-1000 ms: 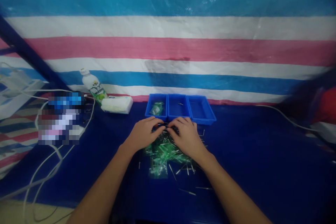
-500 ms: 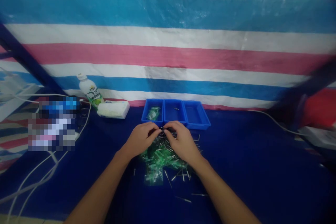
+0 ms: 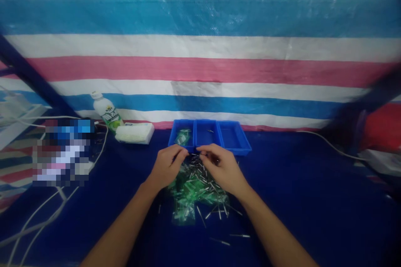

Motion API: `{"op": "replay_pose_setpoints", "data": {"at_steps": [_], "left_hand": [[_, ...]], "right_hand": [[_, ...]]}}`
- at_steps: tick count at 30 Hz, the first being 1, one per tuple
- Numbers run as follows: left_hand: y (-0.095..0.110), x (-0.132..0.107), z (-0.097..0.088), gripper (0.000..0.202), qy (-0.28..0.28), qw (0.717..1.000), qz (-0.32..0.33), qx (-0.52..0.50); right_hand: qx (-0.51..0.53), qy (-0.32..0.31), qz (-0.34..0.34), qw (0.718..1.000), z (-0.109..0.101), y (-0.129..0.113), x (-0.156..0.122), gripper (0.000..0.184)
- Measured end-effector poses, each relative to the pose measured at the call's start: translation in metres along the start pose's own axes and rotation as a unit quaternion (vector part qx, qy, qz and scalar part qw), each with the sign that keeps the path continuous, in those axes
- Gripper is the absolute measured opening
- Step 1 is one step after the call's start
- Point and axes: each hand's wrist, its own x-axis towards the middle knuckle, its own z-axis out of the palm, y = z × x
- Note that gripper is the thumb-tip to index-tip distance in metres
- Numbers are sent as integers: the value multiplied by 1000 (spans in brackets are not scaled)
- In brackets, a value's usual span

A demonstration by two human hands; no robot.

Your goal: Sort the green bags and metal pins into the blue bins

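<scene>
Over the far part of a loose pile of thin metal pins (image 3: 213, 183), my left hand (image 3: 166, 164) has its thumb and forefinger pinched together. My right hand (image 3: 224, 169) is beside it, also closed in a pinch, with a small gap between the two sets of fingertips. Anything in either pinch is too small to make out. Small green-tinted plastic bags (image 3: 184, 210) lie among and in front of the pins. Just beyond my fingers stands a row of blue trays: the left tray (image 3: 171, 138) holds green bags, the middle tray (image 3: 206, 135) a small metal piece.
The right blue tray (image 3: 234, 137) adjoins the middle one. A white bottle (image 3: 106, 110) and a tissue pack (image 3: 135, 133) stand at the back left. White cables (image 3: 37, 217) run along the left side. A striped sheet (image 3: 200, 69) hangs behind the dark blue table (image 3: 297, 200).
My fingertips, nearly touching before, have drawn a little apart. Objects on the table appear slightly lower in view; the trays and pile otherwise look the same.
</scene>
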Motion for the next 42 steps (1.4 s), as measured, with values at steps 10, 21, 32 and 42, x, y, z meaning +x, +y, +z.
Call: {"op": "replay_pose_setpoints", "data": {"at_steps": [10,21,32,42], "left_hand": [[-24,0,-27,25,-172,978,-88,80],[-13,-1,8,23,-130,938,-105,303],[-15,0,7,18,-168,917,-116,342],[4,-2,-9,15,-140,984,-81,78]], "right_hand": [[303,97,242,917,-31,18,12,41],[258,99,244,929,-24,16,10,39],[189,46,215,957,-21,18,8,28],[-78,-25,47,996,1,12,-3,18]]}}
